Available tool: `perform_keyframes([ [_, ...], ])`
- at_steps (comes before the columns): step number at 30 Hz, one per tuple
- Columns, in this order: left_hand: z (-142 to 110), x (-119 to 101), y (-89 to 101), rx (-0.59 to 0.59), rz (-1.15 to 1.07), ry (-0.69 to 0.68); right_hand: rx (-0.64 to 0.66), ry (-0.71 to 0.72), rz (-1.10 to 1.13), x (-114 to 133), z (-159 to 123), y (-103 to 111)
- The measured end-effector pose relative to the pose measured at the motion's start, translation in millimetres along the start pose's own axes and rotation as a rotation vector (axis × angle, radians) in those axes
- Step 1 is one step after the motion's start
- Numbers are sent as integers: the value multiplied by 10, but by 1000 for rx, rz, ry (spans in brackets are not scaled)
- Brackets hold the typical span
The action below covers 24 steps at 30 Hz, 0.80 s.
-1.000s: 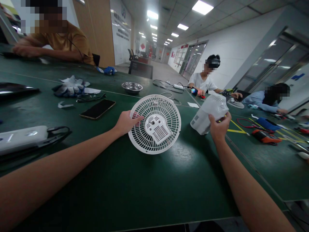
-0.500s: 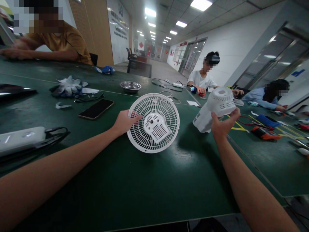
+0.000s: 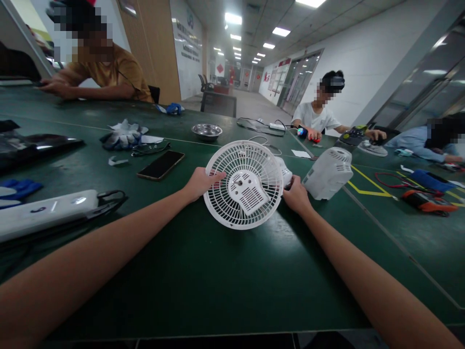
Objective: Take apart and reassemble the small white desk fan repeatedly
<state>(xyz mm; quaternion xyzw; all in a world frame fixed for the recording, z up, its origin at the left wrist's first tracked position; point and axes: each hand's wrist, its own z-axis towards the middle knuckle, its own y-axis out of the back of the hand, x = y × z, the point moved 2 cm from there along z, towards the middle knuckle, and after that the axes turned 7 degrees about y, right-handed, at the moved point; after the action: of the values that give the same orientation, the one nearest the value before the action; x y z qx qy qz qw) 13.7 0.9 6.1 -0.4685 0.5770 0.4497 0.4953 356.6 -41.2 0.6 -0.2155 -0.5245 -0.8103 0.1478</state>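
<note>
My left hand (image 3: 201, 183) is closed on the left rim of a round white fan grille (image 3: 244, 224), thumb over its slats. The grille is tilted up above the green table, and a vented hub plate with a small metal shaft sits at its centre. My right hand (image 3: 298, 195) is closed at the grille's right edge on a white plastic housing (image 3: 286, 168), mostly hidden behind the grille. To the right of that hand a white, boxy, vented fan part (image 3: 329, 175) rests on the table.
A phone (image 3: 161, 165), a white power strip (image 3: 54, 213), gloves (image 3: 125, 135) and a metal bowl (image 3: 207, 131) lie to the left and behind. An orange multimeter (image 3: 428, 201) is at right. People sit across the table (image 3: 218, 286).
My right hand has moved left with the white housing, from beside the boxy part to behind the grille's right edge. My left hand still holds the grille. The view has shifted slightly.
</note>
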Motion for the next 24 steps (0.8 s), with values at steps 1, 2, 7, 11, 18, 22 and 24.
perform_keyframes([
  [1,1,-6,-2,19,3,19,16,-16,-35,-4,7,-9],
  [2,0,-12,-3,30,10,23,21,-21,-63,1,7,-3],
  [7,-17,8,2,-27,25,-51,-184,199,115,228,-144,166],
  [11,-49,49,4,-46,12,-159,26,93,790,561,-451,106],
  [18,-126,-31,44,-206,162,-346,470,-84,1291,1023,-788,-132],
  [22,-33,5,39,11,-55,-212,199,-27,1244,936,-699,-60],
  [24,17,23,50,94,-146,-94,87,-6,1185,830,-641,4],
])
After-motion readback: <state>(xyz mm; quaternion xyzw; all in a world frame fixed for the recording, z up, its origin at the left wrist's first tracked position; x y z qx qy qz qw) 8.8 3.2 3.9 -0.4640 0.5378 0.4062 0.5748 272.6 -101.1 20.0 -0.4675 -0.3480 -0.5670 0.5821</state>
